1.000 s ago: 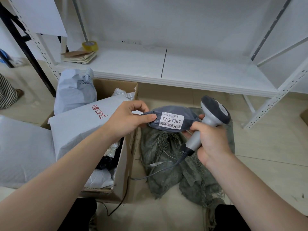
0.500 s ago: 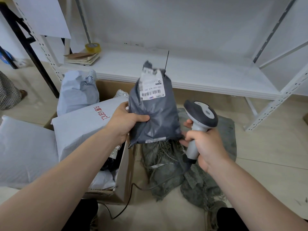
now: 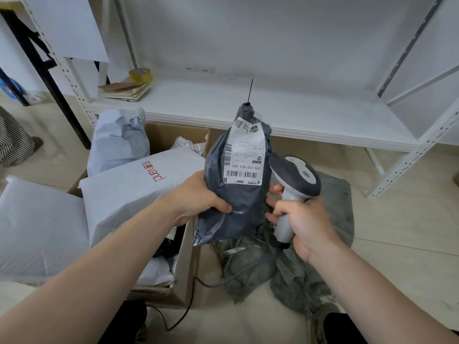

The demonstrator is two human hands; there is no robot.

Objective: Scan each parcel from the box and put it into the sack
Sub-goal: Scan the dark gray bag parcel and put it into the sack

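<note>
**Several parcels left in the box, one up at the scanner**

Most of the job looks ahead of us. The brown cardboard box (image 3: 186,269) on our left is heaped with pale plastic mailers. A large white plastic mailer with red lettering (image 3: 134,194) lies across the top, so we judge many parcels are yet to be scanned. The frayed grey-green woven sack (image 3: 332,219) lies crumpled on the floor just right of the box. Whether it holds anything we cannot tell.

The parcel in play is a dark grey plastic mailer (image 3: 236,212), held upright in the air over the sack. It is soft and wrinkled, its top twisted to a point. Our left hand (image 3: 198,199) grips its lower left side, thumb across the front. Our right hand (image 3: 305,222) is curled round the handle of the grey-and-white handheld barcode scanner (image 3: 298,177), whose head sits just beside the parcel's white shipping label (image 3: 244,155). The label faces us, its print upside down, its barcodes uncovered. We judge scanning to be the step in hand, with the drop into the sack left to do.
</note>
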